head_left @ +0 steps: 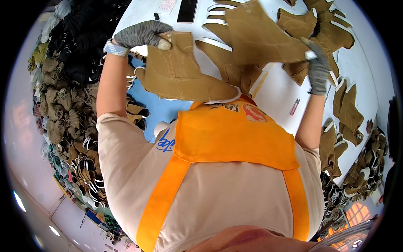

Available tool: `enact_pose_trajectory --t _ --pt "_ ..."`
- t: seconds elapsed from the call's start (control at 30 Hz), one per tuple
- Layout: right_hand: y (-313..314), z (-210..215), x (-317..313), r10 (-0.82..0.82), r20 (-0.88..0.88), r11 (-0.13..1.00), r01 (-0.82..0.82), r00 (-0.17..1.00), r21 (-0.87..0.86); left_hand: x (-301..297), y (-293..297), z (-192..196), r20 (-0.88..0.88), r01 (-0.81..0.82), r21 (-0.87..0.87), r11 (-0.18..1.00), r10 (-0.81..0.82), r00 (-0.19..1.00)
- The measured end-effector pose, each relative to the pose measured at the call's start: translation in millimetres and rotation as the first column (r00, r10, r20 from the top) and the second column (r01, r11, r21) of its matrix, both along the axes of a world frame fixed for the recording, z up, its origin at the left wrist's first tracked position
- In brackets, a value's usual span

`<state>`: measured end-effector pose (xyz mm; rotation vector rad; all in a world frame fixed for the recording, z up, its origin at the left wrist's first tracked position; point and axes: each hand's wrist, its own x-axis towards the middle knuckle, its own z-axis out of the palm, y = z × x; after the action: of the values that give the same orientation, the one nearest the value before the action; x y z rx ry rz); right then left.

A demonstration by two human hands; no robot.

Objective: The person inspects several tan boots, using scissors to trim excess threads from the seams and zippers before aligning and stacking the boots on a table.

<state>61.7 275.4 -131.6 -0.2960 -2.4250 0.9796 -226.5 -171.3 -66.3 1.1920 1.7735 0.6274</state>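
Wearing a grey knitted glove, my left hand (142,34) pinches the upper edge of a tan boot upper (176,73). That upper hangs sideways in front of my chest, its toe to the right and a pale lining edge showing beneath the toe. My right hand (319,70), also gloved, grips the toe end of a second tan boot upper (260,35), held over the white table with its shaft toward the far side. Further boot uppers (216,52) with white edges lie on the table between and behind the two.
The white table (275,90) carries a phone (187,11), a small red-handled tool (295,106) and more uppers (347,109) along its right side. Large heaps of brown uppers (63,101) and black pieces (84,38) stand at my left. An orange apron (235,138) covers my chest.
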Motion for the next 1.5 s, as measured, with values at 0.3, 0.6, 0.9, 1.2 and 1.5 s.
enact_pose_trajectory --t 0.3,0.6,0.9,1.2,1.5 --pt "-18 71 63 -0.025 0.287 0.967 0.095 0.958 -0.234 7 99 -41 -0.149 -0.012 0.213 0.977 0.045 0.988" --pt "-51 2 89 -0.426 0.36 0.857 0.498 0.83 -0.133 -36 142 -104 -0.072 0.078 0.037 0.996 -0.075 0.995" --pt "-27 -46 73 -0.319 0.298 0.947 0.298 0.899 0.117 -4 185 -96 -0.121 0.01 -0.051 0.999 -0.016 0.993" --pt "10 -36 68 -0.088 0.241 0.951 0.009 0.967 0.31 -27 155 -127 -0.098 -0.031 0.163 0.986 0.048 0.994" --pt "36 -19 8 0.11 0.262 0.9 -0.208 0.959 0.383 -10 158 -103 -0.217 -0.219 0.123 0.968 0.242 0.946"
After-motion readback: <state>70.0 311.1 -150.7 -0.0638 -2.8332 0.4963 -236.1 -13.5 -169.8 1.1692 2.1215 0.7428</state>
